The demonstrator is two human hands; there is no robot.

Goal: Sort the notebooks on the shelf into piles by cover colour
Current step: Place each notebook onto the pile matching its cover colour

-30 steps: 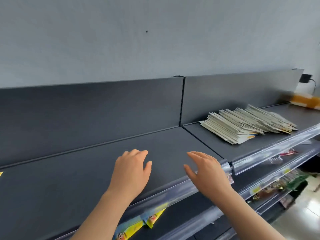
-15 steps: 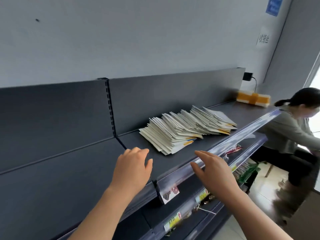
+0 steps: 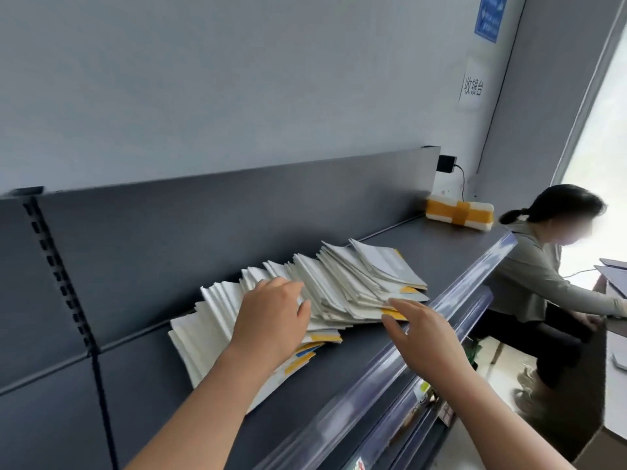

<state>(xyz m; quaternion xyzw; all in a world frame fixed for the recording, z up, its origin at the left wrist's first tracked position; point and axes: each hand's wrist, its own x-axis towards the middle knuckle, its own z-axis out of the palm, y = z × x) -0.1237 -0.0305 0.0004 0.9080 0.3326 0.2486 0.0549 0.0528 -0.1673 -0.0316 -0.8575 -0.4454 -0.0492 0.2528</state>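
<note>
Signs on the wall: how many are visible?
2. A blue sign is high on the wall at the upper right; a white sign with dark characters hangs just below it. Others may be outside the view.

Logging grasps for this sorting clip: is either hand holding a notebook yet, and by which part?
Nothing is held. The left hand rests on top of the fanned notebooks; the right hand only touches their front edge, fingers straight.

The notebooks in front of me lie in one long slumped row on the dark shelf, fanned and overlapping, close to its back panel. Most covers I can see are white; yellow and pale blue show at some lower corners
</note>
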